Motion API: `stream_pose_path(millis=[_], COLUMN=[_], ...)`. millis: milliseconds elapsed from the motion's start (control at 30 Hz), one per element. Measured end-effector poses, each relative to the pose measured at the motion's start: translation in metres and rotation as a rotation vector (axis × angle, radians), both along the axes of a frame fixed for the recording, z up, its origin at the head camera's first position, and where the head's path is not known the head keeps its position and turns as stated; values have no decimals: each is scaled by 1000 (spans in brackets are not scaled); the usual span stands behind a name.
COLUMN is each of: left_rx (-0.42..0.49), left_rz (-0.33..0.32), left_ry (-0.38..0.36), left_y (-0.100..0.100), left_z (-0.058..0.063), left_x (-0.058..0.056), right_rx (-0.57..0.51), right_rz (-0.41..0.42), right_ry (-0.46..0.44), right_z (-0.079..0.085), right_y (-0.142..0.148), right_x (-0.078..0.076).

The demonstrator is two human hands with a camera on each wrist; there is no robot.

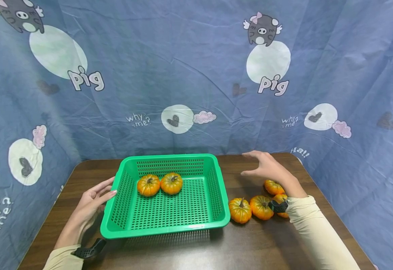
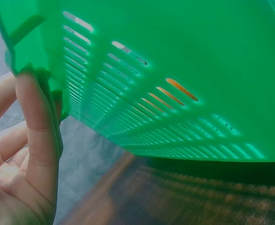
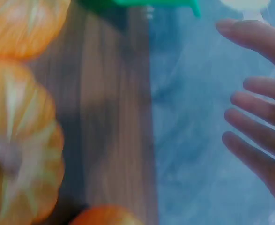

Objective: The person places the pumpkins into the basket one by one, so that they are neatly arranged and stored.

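A green plastic basket (image 1: 169, 230) with slotted sides holds two small orange pumpkins (image 1: 148, 185), side by side near its back left. My left hand (image 1: 90, 204) grips the basket's left rim, thumb on the rim and the other fingers at its outer side. In the left wrist view the thumb (image 2: 36, 122) lies against the green edge. My right hand (image 1: 267, 168) is raised to the right of the basket, fingers apart and holding nothing. Below it several more pumpkins (image 1: 240, 210) sit in a cluster on the table, partly hidden by the wrist.
The brown wooden table (image 1: 236, 247) ends at a blue printed cloth (image 1: 216, 75) hanging behind and at the sides. The basket's right front corner stands close beside the nearest loose pumpkin. Black straps (image 1: 90, 250) are on both wrists.
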State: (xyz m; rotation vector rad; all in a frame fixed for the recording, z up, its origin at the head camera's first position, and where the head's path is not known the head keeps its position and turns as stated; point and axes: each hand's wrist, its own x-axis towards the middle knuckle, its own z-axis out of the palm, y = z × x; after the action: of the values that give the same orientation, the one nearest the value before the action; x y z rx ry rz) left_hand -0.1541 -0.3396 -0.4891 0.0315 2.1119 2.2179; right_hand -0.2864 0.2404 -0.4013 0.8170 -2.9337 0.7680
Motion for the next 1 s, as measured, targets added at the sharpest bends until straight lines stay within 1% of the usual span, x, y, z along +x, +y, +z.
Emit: stream_pose_path(millis=[233,433,567,733,1000], left_rx=[-13,-10,-1,5,8], left_rz=[6,6,2,1,5], left_ry=[2,-3,-9,-6,-11], left_y=[1,0,0,0,1], left_z=[0,0,0,-1,0], left_x=[0,0,1,0,0], right_rx=[17,29,39,29,-15], right_rz=[-115,-178,-208,-232,-264], right_ry=[-57,-83,-77,-128,-146], right_z=[-22,-41,-52,-64,-75], right_y=[48,74,88,101,109], right_x=[6,15,19,25,30])
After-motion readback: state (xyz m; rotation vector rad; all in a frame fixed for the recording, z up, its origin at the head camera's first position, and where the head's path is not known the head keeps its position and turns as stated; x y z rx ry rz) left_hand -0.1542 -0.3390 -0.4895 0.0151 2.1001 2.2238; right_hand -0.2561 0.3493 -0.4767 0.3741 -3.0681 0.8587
